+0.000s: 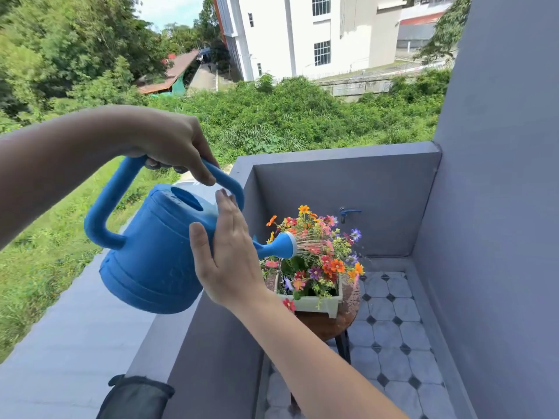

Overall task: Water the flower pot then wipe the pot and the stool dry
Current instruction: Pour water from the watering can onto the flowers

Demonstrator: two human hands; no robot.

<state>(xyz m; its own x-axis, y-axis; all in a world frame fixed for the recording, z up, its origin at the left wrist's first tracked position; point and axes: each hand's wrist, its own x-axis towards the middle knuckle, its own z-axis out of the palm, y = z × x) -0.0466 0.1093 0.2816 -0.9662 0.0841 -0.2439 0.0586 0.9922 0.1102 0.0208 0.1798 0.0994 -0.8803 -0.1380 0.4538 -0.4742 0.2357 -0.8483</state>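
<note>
My left hand (174, 146) grips the top handle of a blue watering can (151, 252), which is tilted to the right. My right hand (225, 255) presses flat against the can's side near the spout, fingers straight. Water sprays from the rose (287, 244) onto colourful flowers (320, 252) in a pale rectangular pot (317, 305). The pot stands on a round brown stool (326, 326) with dark legs, whose top looks wet with drops.
A grey balcony parapet (332, 158) and walls enclose a narrow tiled floor (393, 328). A blue tap (348, 212) sits on the far wall behind the flowers. A dark cloth (136, 397) hangs over the parapet ledge at the bottom left. Greenery and buildings lie beyond.
</note>
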